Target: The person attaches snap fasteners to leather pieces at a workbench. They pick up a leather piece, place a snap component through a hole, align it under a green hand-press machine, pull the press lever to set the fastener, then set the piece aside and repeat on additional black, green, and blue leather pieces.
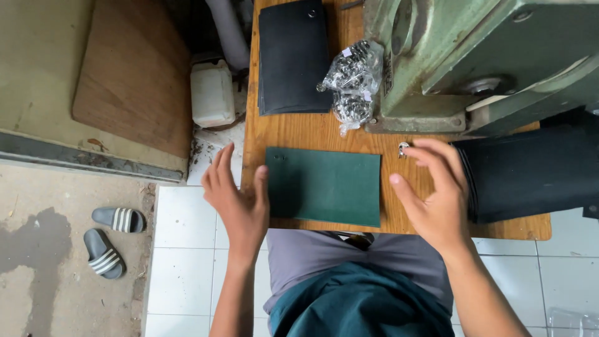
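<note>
my left hand [238, 203] lay with fingers spread and empty at the left edge of the dark green sheet [324, 185] lying flat near me on the wooden tabletop [312, 130], while my right hand [437, 195], fingers open too, hovered just right of it, fingertips near a small metal fastener [403, 148].

Two hands [237, 200] [433, 193], two sandals [118, 219] [103, 253]

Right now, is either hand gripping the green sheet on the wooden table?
No: the green sheet lies flat on the table, with the left hand open at its left edge and the right hand open beside it.
</note>
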